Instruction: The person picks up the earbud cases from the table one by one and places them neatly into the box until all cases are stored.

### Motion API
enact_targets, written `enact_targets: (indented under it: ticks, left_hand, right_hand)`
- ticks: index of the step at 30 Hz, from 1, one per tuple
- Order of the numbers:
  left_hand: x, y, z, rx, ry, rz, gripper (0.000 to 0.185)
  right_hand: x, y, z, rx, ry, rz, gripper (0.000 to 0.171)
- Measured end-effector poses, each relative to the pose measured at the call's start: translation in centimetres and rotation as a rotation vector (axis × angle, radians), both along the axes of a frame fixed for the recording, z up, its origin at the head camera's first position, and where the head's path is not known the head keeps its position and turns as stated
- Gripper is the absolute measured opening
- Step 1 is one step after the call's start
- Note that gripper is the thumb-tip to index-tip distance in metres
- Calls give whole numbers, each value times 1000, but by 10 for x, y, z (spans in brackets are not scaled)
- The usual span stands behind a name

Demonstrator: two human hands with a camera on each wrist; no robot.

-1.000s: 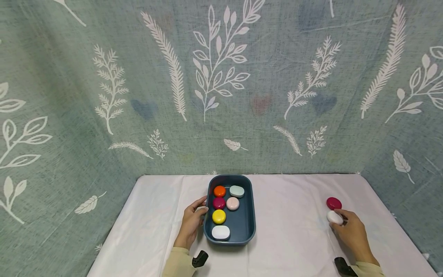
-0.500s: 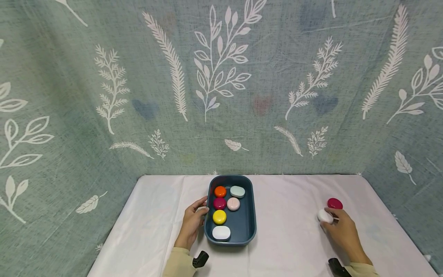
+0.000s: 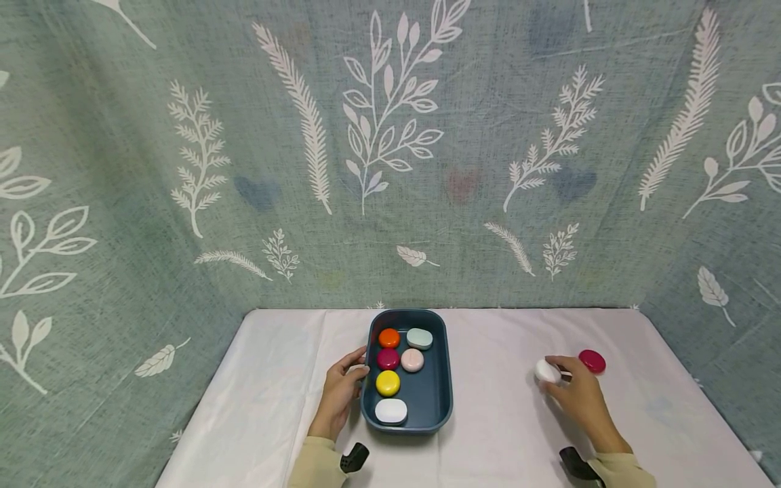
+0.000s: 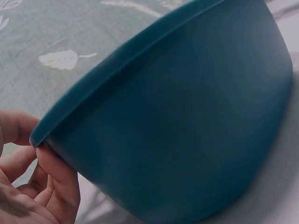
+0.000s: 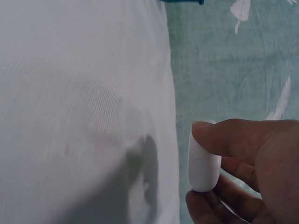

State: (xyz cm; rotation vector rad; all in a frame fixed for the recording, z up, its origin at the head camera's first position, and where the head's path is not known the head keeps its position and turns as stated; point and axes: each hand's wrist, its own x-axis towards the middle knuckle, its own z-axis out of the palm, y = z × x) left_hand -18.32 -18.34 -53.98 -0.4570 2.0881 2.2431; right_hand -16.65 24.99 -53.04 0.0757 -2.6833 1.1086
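Between thumb and fingertips, my right hand (image 3: 579,393) pinches a smooth white rounded piece like a soap bar (image 3: 547,371). A thin seam line shows on this soap bar (image 5: 204,163) in the right wrist view, and its shadow falls on the cloth. My left hand (image 3: 337,393) grips the left rim of a dark blue tray (image 3: 436,407), seen close in the left wrist view. Inside lie orange (image 3: 389,338), crimson (image 3: 388,360), yellow (image 3: 388,383) and white (image 3: 391,411) bars at left, with mint (image 3: 419,338) and pink (image 3: 412,360) ones at right.
Another crimson bar (image 3: 592,362) lies on the white tablecloth (image 3: 494,407), just beyond my right hand. Green leaf-print fabric (image 3: 378,271) hangs behind the table and at both sides. Dark wrist cameras (image 3: 354,458) sit on both wrists.
My right hand has carried the white soap bar leftward and a little back, away from the crimson one. My left hand and the tray keep their place.
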Motion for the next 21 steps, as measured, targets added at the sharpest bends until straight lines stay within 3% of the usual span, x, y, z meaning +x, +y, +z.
enact_targets:
  ticks: [17,21]
  left_hand:
    - [1,0,1,7,14,-3,48]
    - [1,0,1,2,10,-2,48]
  right_hand:
    - [-13,-37,6,-36,168,95,49]
    - [-17,-46,10,-52,169,112,49]
